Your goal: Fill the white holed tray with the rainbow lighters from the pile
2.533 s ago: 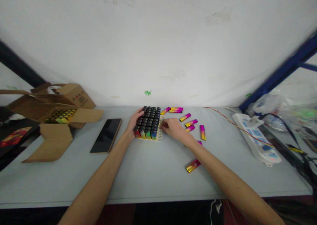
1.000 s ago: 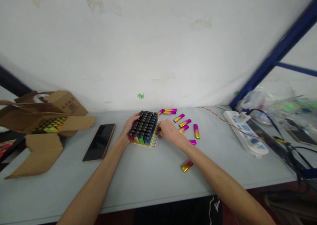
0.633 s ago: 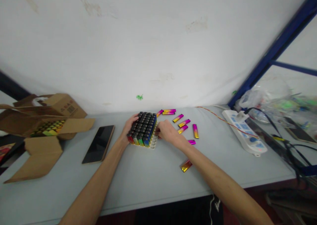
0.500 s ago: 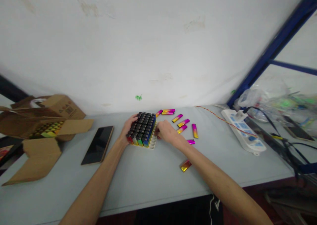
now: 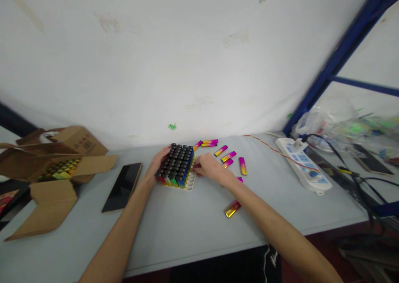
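A block of upright lighters [image 5: 177,160], with black tops and red, white, green and blue bodies, stands in rows in a pale tray [image 5: 189,188] with round hollows. My left hand [image 5: 158,162] is closed around the left side of this block, steadying it. On the opposite side, my right hand [image 5: 207,166] has its fingers pinched together at the tray's right edge, against the outermost row. Whatever those fingertips hold is hidden behind the hand. Several loose magenta-and-gold flat pieces, shaped like lighter bodies, lie to the right, one [image 5: 243,166] beyond my wrist and another [image 5: 232,209] by my forearm.
A dark phone [image 5: 122,187] lies left of the tray. Further left, an open cardboard box [image 5: 84,141] holds several yellow-green pieces. At right, a white power strip [image 5: 304,164] has a plug and cables in it, beside a blue metal frame [image 5: 324,81].
The view has shifted slightly. My right hand has moved a little lower along the tray's right edge; the left hand keeps its place on the block.
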The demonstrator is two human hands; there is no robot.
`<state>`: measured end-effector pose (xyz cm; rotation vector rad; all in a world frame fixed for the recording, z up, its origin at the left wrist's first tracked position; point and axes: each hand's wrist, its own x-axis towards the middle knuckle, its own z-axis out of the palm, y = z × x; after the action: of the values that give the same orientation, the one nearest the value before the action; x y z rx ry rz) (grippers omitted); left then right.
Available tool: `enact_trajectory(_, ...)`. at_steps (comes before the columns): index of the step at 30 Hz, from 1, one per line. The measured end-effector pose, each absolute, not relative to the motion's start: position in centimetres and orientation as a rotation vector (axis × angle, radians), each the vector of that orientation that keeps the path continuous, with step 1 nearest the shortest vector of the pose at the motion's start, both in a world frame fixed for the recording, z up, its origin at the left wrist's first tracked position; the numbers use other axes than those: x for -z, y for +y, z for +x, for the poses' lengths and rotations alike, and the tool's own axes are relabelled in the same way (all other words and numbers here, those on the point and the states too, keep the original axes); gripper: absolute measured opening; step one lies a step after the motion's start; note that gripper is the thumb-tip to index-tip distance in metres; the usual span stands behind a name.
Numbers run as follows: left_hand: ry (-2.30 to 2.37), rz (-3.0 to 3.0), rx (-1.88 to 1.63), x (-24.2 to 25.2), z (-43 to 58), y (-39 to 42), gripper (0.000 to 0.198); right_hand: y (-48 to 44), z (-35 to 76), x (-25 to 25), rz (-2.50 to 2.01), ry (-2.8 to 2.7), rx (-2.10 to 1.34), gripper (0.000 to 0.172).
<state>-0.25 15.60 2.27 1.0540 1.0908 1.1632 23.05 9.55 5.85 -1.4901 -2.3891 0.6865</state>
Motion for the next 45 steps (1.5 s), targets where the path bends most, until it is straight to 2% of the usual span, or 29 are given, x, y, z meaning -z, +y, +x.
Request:
enact_trajectory(3,1.097,1.072,-1.321,-4.2,-1.3,15.0,0.051,10.7,25.5,-5.6,-1.447,-2.272,-0.649,0.026)
enact_trajectory(5,1.106,1.143,-1.516,-5.6,-1.6,14.3,0.042,12.1,27.1,-5.2,-1.484,-2.192,-0.424,0.025)
enact_trajectory(7,1.098,1.239,-1.718,-6.9,-1.0,13.4,0.031,13.7,27.9,-4.5,-1.456,-2.276,-0.227,0.025)
enact_trajectory(9,1.092,1.365,-1.866,-7.9,0.3,12.1,0.023,15.3,27.9,-3.6,-1.393,-2.405,-0.105,0.032)
enact_trajectory(11,1.121,1.543,-1.905,-8.7,1.8,10.5,0.023,16.4,27.3,-2.6,-1.356,-2.496,-0.036,0.038)
enact_trajectory(17,1.093,2.019,-1.617,-10.0,3.4,5.8,0.025,17.0,27.5,-1.5,-1.521,-2.484,-0.066,0.045)
enact_trajectory(22,1.040,2.145,-1.489,-10.5,4.6,3.7,0.020,14.1,30.2,-1.9,-1.543,-2.506,-0.117,0.043)
enact_trajectory(26,0.996,2.341,-1.261,-9.0,7.9,1.9,0.018,11.9,32.5,-2.4,-1.489,-2.499,-0.160,0.041)
enact_trajectory(28,0.962,2.440,-1.087,-7.3,9.6,0.7,0.026,11.4,33.8,-2.6,-1.442,-2.471,-0.182,0.040)
enact_trajectory(32,0.873,2.682,-0.721,-3.4,11.8,-1.2,0.068,11.6,35.6,-2.3,-1.423,-2.417,-0.195,0.041)
enact_trajectory(34,0.825,2.794,-0.594,-1.9,12.3,-1.3,0.082,11.6,35.9,-1.9,-1.396,-2.399,-0.206,0.040)
enact_trajectory(41,0.997,2.794,-0.620,0.7,13.5,2.1,0.070,10.6,36.1,-1.8,-1.219,-2.232,-0.495,0.040)
enact_trajectory(45,1.081,2.770,-0.650,1.2,13.5,3.5,0.072,11.2,36.1,-1.9,-1.273,-2.104,-0.440,0.038)
